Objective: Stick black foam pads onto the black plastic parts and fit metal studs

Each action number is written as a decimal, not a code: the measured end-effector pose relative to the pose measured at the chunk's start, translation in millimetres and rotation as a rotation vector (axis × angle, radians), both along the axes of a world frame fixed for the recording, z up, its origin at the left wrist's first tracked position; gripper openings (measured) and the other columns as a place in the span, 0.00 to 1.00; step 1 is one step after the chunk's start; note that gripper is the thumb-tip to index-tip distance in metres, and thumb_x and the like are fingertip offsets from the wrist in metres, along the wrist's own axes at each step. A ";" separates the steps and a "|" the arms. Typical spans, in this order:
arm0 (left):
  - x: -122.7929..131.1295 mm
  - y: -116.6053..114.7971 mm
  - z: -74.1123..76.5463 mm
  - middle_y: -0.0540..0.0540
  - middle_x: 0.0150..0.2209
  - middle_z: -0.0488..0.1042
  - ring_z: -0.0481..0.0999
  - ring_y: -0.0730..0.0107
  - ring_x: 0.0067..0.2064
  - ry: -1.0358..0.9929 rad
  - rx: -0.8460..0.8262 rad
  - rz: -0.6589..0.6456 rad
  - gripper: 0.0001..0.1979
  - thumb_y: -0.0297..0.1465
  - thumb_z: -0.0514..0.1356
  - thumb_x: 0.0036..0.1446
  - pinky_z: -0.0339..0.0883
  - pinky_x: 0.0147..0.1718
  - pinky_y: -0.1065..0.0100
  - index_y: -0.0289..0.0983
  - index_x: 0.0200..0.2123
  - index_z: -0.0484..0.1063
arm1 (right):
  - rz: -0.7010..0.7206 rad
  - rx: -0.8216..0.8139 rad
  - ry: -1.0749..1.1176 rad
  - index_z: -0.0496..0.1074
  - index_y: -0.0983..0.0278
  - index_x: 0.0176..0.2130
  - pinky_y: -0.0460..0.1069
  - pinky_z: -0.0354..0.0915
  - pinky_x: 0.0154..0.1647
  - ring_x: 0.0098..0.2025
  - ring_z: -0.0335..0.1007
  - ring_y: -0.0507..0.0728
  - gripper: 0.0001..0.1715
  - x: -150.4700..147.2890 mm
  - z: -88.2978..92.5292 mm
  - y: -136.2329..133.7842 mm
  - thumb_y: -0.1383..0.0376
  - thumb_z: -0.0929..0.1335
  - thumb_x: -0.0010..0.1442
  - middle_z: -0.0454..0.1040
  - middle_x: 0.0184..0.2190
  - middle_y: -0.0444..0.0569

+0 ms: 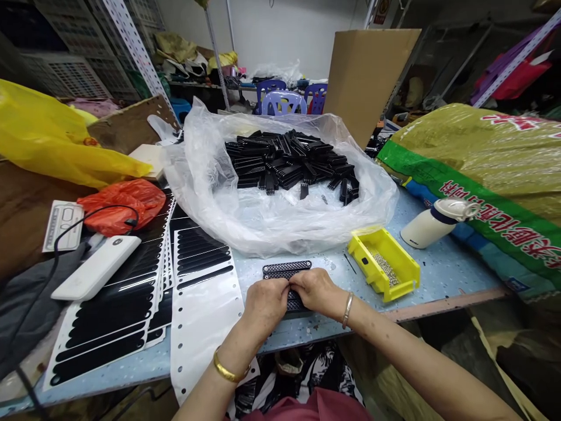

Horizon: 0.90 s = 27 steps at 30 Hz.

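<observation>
Just in front of me on the table lie several black strips (287, 266) with a crosshatched surface, side by side. My left hand (266, 299) and my right hand (317, 290) meet over them, thumbs and fingertips pinched closed and almost touching. Whatever sits between the fingertips is hidden or too small to make out. To the right of my right hand is a yellow bin (401, 290) holding small silvery pieces (385, 269). A sheet of black adhesive-looking strips (204, 257) on white backing lies left of my left hand.
Behind my hands, a clear plastic bag (263, 237) spreads around a heap of black strips (284, 158). A white bottle (432, 223) and a large printed sack (491, 146) are at right. At left are a white device (97, 268) and a red bag (127, 204).
</observation>
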<state>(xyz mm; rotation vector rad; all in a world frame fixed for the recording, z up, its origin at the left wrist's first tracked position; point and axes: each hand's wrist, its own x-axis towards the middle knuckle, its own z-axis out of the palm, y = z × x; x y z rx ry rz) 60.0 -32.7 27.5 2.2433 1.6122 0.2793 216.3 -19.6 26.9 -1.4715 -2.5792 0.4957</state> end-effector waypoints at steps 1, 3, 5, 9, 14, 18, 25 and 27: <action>-0.4 -0.5 -0.8 0.42 0.33 0.82 0.80 0.56 0.35 -0.009 0.001 0.002 0.14 0.29 0.53 0.59 0.63 0.32 0.65 0.41 0.33 0.79 | -0.008 -0.002 0.001 0.78 0.62 0.33 0.46 0.60 0.32 0.33 0.75 0.57 0.11 0.0 0.2 0.1 0.71 0.65 0.59 0.80 0.31 0.50; -3.1 -3.9 -2.2 0.43 0.31 0.81 0.79 0.58 0.34 -0.037 0.017 0.013 0.14 0.29 0.52 0.59 0.63 0.32 0.66 0.41 0.32 0.79 | -0.026 0.001 0.027 0.77 0.63 0.32 0.46 0.60 0.32 0.32 0.74 0.56 0.11 2.1 0.7 -2.4 0.71 0.65 0.59 0.80 0.30 0.50; -8.8 -11.2 -4.3 0.44 0.30 0.81 0.79 0.60 0.33 -0.086 0.053 0.016 0.14 0.30 0.52 0.60 0.64 0.32 0.67 0.41 0.31 0.79 | -0.048 0.011 0.089 0.77 0.63 0.32 0.46 0.60 0.32 0.32 0.74 0.56 0.12 7.7 1.4 -9.9 0.71 0.64 0.61 0.80 0.30 0.50; -24.9 -33.4 -14.0 0.44 0.30 0.81 0.80 0.62 0.33 -0.179 0.143 0.013 0.13 0.31 0.53 0.60 0.67 0.33 0.67 0.41 0.31 0.78 | -0.093 -0.002 0.225 0.77 0.62 0.34 0.45 0.61 0.33 0.32 0.74 0.54 0.11 22.1 0.9 -35.1 0.70 0.64 0.62 0.79 0.30 0.48; -33.1 -48.2 -28.5 0.46 0.27 0.80 0.79 0.64 0.28 -0.229 0.231 0.061 0.11 0.30 0.54 0.58 0.68 0.29 0.68 0.40 0.30 0.77 | -0.172 -0.020 0.233 0.77 0.63 0.32 0.45 0.60 0.32 0.30 0.74 0.54 0.11 25.0 -6.5 -53.1 0.70 0.65 0.61 0.79 0.27 0.49; -31.9 -47.7 -32.1 0.48 0.25 0.78 0.77 0.66 0.25 -0.290 0.294 0.067 0.10 0.30 0.54 0.57 0.67 0.26 0.69 0.38 0.33 0.76 | -0.228 -0.061 0.302 0.78 0.62 0.33 0.45 0.62 0.32 0.30 0.74 0.54 0.10 22.2 -12.0 -51.8 0.69 0.65 0.59 0.79 0.28 0.47; -44.2 -51.6 -36.7 0.53 0.19 0.70 0.69 0.72 0.19 -0.341 0.222 0.227 0.06 0.35 0.60 0.52 0.62 0.21 0.71 0.39 0.29 0.72 | -0.546 -0.086 0.508 0.78 0.67 0.32 0.47 0.60 0.22 0.20 0.67 0.54 0.14 41.8 -21.5 -63.6 0.59 0.67 0.55 0.73 0.18 0.48; -46.4 -52.4 -39.5 0.54 0.19 0.68 0.68 0.71 0.19 -0.318 0.162 0.278 0.08 0.37 0.62 0.49 0.61 0.21 0.71 0.39 0.28 0.71 | -0.644 -0.152 0.589 0.77 0.69 0.33 0.47 0.60 0.20 0.19 0.66 0.54 0.18 45.4 -26.6 -68.8 0.57 0.66 0.54 0.73 0.18 0.49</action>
